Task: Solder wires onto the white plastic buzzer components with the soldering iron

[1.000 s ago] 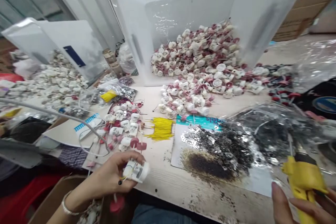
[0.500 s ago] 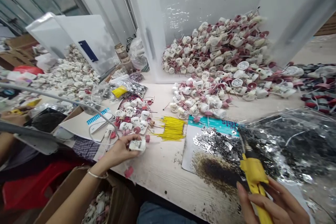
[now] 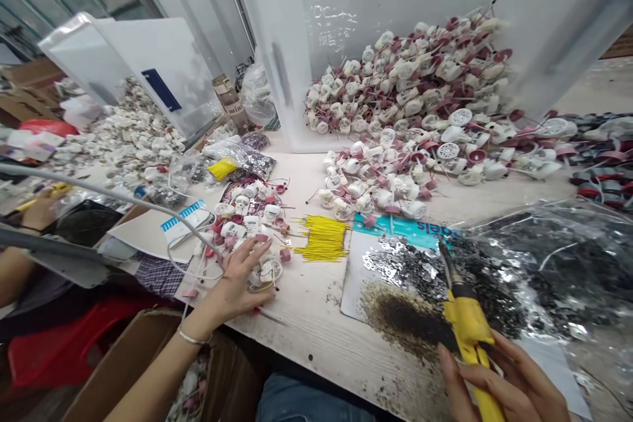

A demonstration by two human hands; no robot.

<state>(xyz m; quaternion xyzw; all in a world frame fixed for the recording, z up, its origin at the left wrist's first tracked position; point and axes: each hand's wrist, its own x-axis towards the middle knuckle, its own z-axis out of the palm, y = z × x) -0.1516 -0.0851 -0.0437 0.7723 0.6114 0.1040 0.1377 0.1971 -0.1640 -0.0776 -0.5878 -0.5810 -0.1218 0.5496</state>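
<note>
My left hand [image 3: 240, 280] is open at the table's front edge, fingers spread around a small white plastic part [image 3: 267, 272] with a thin yellow wire on it. Just behind those fingers lies a small pile of white and pink parts [image 3: 232, 229]. To their right is a bundle of yellow wires [image 3: 324, 239]. My right hand [image 3: 509, 382] is closed round the yellow handle of a soldering iron [image 3: 467, 320]. Its dark tip points away from me, over a heap of small shiny metal pieces [image 3: 408, 267] on a sheet with a blackened patch.
A large translucent bin [image 3: 277, 79] lies on its side, white and pink parts [image 3: 395, 99] spilling from it. A grey metal bar [image 3: 113, 194] crosses at left, near another person's hand [image 3: 42, 208]. A cardboard box [image 3: 148, 356] stands below the table edge. At right lies a plastic bag [image 3: 558, 264].
My left hand has opened from its grip on a white part, and its fingers are now spread. My right hand, with the soldering iron, has shifted slightly left.
</note>
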